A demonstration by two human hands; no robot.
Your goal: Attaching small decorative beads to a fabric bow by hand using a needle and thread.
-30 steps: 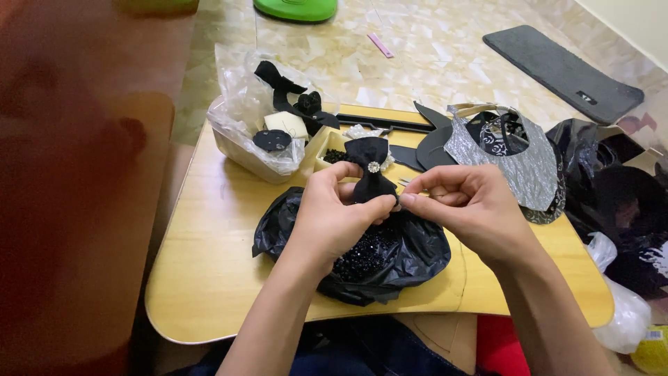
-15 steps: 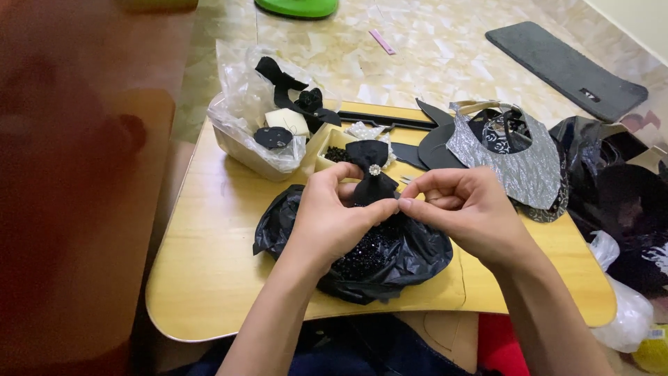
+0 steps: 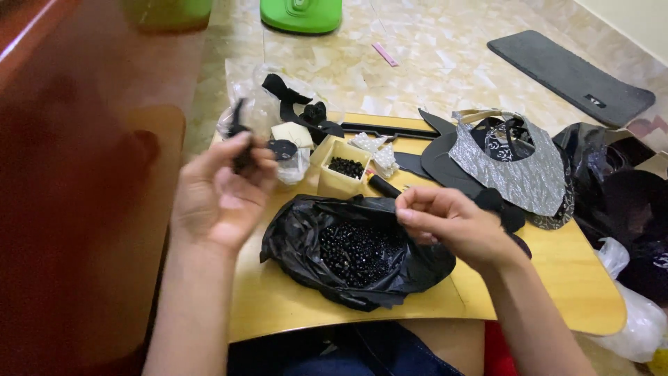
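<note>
My left hand [image 3: 221,191] is raised over the left edge of the low wooden table [image 3: 557,278], with its fingers shut on a small black fabric bow [image 3: 241,143]. My right hand [image 3: 452,223] hovers over the right rim of an open black plastic bag [image 3: 292,237] full of black beads [image 3: 355,251]. Its thumb and fingertips are pinched together, and whatever lies between them is too small to see. A small yellow box [image 3: 332,182] of black beads stands just behind the bag.
A clear plastic bag [image 3: 268,104] with black bows and pads lies at the back left. Black and silver shaped pieces [image 3: 518,170] cover the right side. Dark bags [image 3: 626,202] sit right of the table, with a grey mat [image 3: 570,73] and a green object [image 3: 300,14] on the floor.
My hands have parted. The left hand swung left and up with the black bow, and the right hand dropped toward the bead bag. The view also tilted slightly.
</note>
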